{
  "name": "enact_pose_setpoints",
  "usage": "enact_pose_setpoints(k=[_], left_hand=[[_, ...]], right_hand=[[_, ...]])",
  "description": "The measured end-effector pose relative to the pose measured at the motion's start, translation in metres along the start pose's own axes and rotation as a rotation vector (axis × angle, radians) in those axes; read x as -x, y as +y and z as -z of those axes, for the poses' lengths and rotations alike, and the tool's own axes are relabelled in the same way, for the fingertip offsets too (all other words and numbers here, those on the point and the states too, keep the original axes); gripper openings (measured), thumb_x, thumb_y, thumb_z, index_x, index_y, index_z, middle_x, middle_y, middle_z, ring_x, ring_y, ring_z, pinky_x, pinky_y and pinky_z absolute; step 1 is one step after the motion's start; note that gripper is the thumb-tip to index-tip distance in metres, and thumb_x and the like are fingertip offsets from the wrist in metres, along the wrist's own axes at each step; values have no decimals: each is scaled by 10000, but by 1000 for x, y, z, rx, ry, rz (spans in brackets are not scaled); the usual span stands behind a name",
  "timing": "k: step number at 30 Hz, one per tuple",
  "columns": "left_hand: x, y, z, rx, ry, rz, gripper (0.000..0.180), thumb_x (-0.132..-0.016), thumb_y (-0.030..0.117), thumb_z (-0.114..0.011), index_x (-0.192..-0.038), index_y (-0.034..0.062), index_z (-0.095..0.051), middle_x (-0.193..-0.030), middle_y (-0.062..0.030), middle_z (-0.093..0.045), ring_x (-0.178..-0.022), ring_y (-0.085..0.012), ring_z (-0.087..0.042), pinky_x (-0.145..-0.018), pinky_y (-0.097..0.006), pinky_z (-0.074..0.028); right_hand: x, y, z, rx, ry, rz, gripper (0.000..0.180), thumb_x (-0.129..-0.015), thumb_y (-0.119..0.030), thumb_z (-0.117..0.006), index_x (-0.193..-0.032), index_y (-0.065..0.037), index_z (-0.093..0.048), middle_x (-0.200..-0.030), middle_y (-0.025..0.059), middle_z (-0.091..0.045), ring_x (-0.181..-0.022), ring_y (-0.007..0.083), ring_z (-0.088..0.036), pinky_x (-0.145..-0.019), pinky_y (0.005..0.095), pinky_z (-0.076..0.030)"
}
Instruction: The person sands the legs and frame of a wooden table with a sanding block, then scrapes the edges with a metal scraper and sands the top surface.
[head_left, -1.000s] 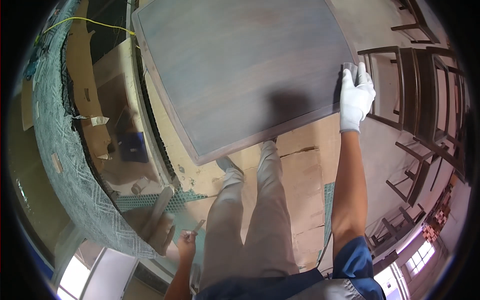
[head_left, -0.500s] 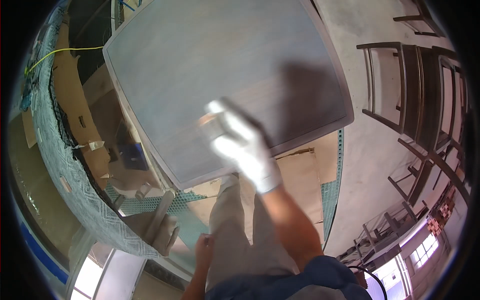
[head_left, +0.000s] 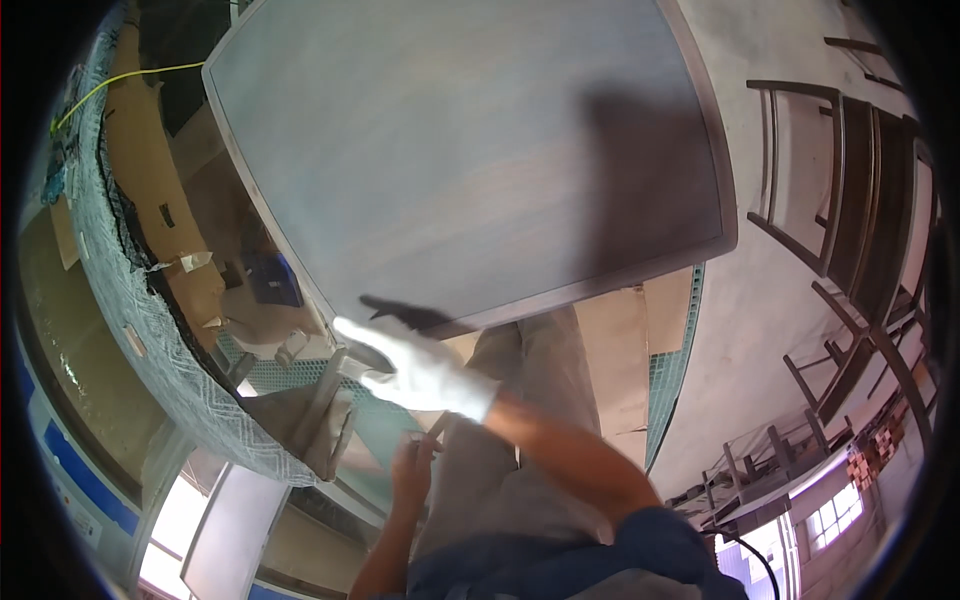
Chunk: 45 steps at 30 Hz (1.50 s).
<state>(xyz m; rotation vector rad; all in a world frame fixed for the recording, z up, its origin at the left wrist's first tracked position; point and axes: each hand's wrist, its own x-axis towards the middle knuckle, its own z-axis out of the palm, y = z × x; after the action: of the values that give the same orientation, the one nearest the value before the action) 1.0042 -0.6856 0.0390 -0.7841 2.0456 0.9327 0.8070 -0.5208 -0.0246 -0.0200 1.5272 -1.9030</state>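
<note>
A large square grey-brown tabletop [head_left: 470,160] with a darker rim fills the upper middle of the view. My right hand [head_left: 420,372], in a white glove, reaches across my body to the left. It hovers just below the tabletop's near edge with fingers spread and nothing in it. My left hand [head_left: 412,472] is bare and sits low by my grey trousers [head_left: 520,440]. Its fingers are curled, and a thin pale sliver shows just above them; whether the hand holds it is unclear.
Dark wooden chair frames [head_left: 850,190] stand stacked along the right. Flat cardboard [head_left: 615,360] and green mesh matting [head_left: 672,370] lie on the floor under the table. A big curved object wrapped in woven sheeting [head_left: 140,330] runs down the left, with torn cardboard [head_left: 150,190] beside it.
My gloved right hand has swept from the tabletop's right edge across its surface to the lower left, below the near edge. The view has shifted closer to the tabletop.
</note>
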Motion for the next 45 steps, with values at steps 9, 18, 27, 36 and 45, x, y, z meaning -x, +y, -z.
enact_pose_setpoints(k=[9,18,27,36,45], left_hand=[[-2,-49,4,165,16,26,204,-1038,137,-576,-891,16,-650,-877,-97,-683,-782,-196,-672,-701,-322,-549],[-33,-103,33,550,371,173,132,-1044,152,-572,-947,67,-542,-762,-61,-617,-658,-171,-643,-584,-292,-500],[-213,22,56,964,825,326,157,-989,181,-580,-1011,33,-629,-950,-52,-650,-841,-177,-626,-716,-306,-481],[-231,76,29,606,1008,289,341,-1078,233,-495,-1088,-101,-559,-1094,-224,-667,-896,-291,-635,-839,-420,-535],[-228,66,35,456,1068,343,491,-1071,285,-497,-1200,-185,-554,-1128,-308,-668,-975,-356,-648,-892,-459,-534]], right_hand=[[49,-97,279,241,913,218,498,-883,-147,-747,-1339,-18,-594,-1167,75,-665,-1064,171,-643,-953,319,-528],[-25,-100,235,1214,962,353,441,-734,-176,-817,-1141,-76,-677,-1184,118,-671,-1118,305,-650,-885,390,-573],[-73,-108,262,1456,717,472,464,-680,-259,-831,-1093,-90,-703,-1020,75,-673,-962,302,-645,-773,402,-579],[-129,-96,195,1395,471,638,165,-759,-267,-746,-848,-143,-684,-842,66,-637,-819,280,-639,-673,423,-539],[-145,-79,177,1263,418,815,68,-809,-216,-691,-782,-157,-671,-780,53,-628,-748,241,-654,-658,386,-535]])
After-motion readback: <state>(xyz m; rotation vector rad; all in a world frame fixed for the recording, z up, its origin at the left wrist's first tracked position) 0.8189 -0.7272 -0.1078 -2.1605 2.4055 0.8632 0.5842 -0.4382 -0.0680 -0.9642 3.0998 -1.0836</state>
